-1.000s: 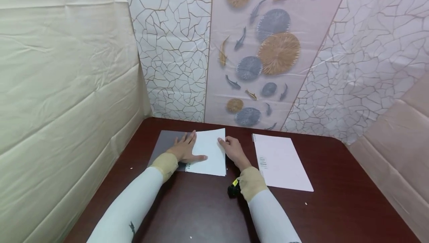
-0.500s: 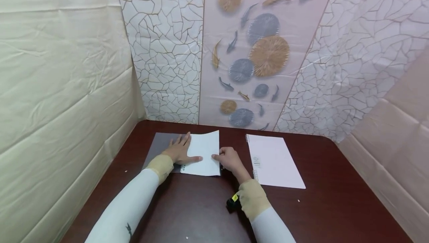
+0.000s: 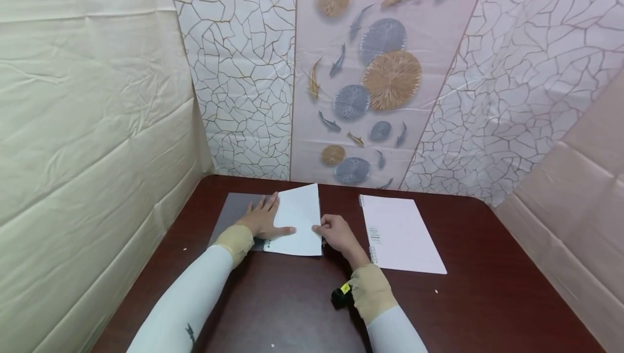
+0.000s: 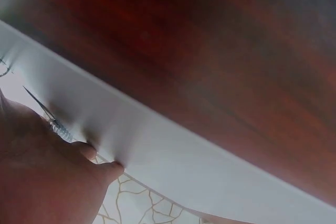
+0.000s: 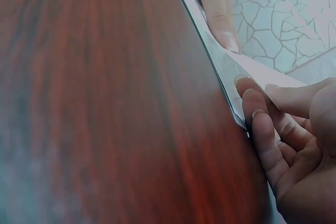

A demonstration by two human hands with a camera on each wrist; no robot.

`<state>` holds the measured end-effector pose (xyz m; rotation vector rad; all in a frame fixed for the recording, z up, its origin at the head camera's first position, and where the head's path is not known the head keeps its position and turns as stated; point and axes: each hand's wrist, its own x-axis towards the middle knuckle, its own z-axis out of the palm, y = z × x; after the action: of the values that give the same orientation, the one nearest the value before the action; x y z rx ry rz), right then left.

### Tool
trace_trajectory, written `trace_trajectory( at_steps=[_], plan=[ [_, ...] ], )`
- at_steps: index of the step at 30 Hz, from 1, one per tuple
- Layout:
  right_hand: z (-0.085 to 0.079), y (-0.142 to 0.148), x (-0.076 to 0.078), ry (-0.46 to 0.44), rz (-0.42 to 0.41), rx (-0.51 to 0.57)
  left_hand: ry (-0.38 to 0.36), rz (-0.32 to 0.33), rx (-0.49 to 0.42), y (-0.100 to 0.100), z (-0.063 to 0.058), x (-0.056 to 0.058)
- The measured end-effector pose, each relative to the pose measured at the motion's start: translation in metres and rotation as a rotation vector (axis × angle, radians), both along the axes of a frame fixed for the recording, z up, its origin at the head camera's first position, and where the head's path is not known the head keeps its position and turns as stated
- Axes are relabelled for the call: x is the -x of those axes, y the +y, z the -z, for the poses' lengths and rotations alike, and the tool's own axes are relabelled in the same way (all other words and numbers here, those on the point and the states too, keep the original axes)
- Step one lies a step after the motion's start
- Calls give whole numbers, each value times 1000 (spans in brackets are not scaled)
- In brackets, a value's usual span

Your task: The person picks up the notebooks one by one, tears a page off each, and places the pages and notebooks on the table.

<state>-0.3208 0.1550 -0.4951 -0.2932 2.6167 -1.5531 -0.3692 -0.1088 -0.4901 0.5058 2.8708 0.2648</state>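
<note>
A spiral notebook lies opened out, its dark grey cover (image 3: 229, 215) to the left and a white page (image 3: 298, 209) to the right. My left hand (image 3: 261, 220) rests on it across the binding, fingers and thumb spread. At the page's right edge, my right hand (image 3: 338, 232) pinches the sheet between thumb and fingers. The right wrist view shows that page (image 5: 254, 72) bent up from the layers below, with the right fingers (image 5: 265, 129) curled under its edge. In the left wrist view the left hand (image 4: 52, 166) partly hides the wire binding (image 4: 60, 129).
A second spiral notebook (image 3: 402, 234) with a pale cover lies to the right on the dark red-brown table (image 3: 292, 299). Near the right wrist is a small black object (image 3: 341, 296) with a yellow mark. Patterned cloth walls (image 3: 248, 71) stand behind and at the sides.
My right hand has slid down the page's right edge toward me, still pinching it. The page's far right corner stands a little higher. My left hand stays on the notebook; the head view has shifted slightly.
</note>
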Motion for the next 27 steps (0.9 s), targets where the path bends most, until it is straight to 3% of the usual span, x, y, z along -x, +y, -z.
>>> trace_trajectory(
  at_steps=[6, 11, 15, 27],
  plan=[
    [1, 4, -2, 16, -34, 21, -11, -4, -8, 0, 0, 2],
    [4, 7, 0, 26, -69, 64, -24, -12, -29, -1, 10, 12],
    [5, 10, 1, 34, -98, 69, -38, -16, 6, -2, 15, 17],
    [8, 18, 1, 42, -172, 130, -14, -10, 16, 0, 9, 10]
  ],
)
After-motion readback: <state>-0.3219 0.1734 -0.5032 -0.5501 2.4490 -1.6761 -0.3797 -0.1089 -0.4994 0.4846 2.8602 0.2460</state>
